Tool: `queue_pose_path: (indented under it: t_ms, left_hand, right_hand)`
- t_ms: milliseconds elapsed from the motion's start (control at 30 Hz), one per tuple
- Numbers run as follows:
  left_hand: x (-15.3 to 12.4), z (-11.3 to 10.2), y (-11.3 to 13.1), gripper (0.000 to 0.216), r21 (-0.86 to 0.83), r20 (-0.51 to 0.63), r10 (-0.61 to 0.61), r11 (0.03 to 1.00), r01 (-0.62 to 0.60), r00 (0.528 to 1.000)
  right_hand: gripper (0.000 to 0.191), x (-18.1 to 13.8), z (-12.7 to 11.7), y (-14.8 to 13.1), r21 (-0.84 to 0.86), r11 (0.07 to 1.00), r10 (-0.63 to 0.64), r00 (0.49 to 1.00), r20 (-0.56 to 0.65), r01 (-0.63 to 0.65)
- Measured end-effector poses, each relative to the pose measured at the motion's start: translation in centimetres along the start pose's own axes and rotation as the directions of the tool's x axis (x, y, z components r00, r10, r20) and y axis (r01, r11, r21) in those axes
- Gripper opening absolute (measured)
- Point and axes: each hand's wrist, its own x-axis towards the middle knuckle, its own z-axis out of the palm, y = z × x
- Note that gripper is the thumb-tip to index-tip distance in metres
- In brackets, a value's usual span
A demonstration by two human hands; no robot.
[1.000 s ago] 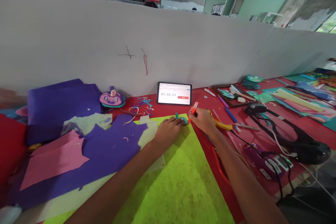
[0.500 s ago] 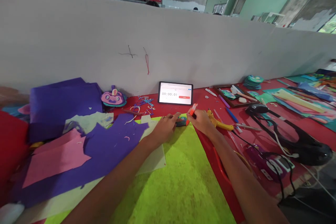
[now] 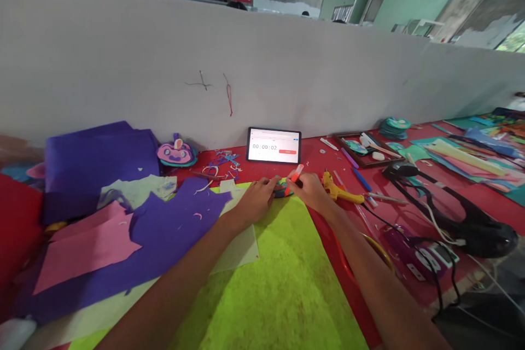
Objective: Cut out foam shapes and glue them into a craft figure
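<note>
My right hand (image 3: 310, 190) is closed around an orange marker pen (image 3: 294, 177), its tip slanting down to the left. Below that tip lies a small dark-edged craft piece (image 3: 279, 193) with some green on it, partly covered by my fingers. From the left, my left hand (image 3: 258, 197) has its fingers bent over the piece's edge and appears to hold it; exactly how the fingertips grip is hidden. Both forearms reach across a lime-green sheet (image 3: 283, 273), and the piece sits at its far end.
A tablet (image 3: 274, 146) showing a timer leans on the white partition. Purple felt (image 3: 176, 235), pink felt (image 3: 88, 240) and a pink craft piece (image 3: 177, 153) are on the left. Rightward lie a yellow glue gun (image 3: 342, 192), pens, a tray (image 3: 369, 161) and a black cabled device (image 3: 484, 235).
My right hand and the marker pen have shifted slightly left over the craft piece. My left hand stays nearly still. The timer goes from 1 to 2 seconds.
</note>
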Motion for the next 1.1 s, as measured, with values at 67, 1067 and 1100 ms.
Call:
queue_pose_path:
  t_ms: [67, 1067, 1100]
  left_hand:
    - [0.0, 0.0, 0.0, 0.049, 0.001, -0.001, 0.001, 1.0, -0.001, 1.0]
    - [-0.5, 0.1, 1.0, 0.044, 0.331, 0.047, 0.227, 0.915, -0.23, 0.973]
    - [-0.5, 0.1, 1.1, 0.044, 0.348, 0.051, 0.23, 0.908, -0.233, 0.972]
  right_hand:
    - [0.027, 0.0, 0.0, -0.1, 0.009, 1.0, -0.005, 1.0, 0.004, 0.005]
    - [0.029, 0.2, -1.5, 2.9, -0.205, 0.97, 0.107, 0.986, -0.128, -0.132]
    - [0.029, 0.2, -1.5, 2.8, -0.204, 0.971, 0.104, 0.987, -0.126, -0.128]
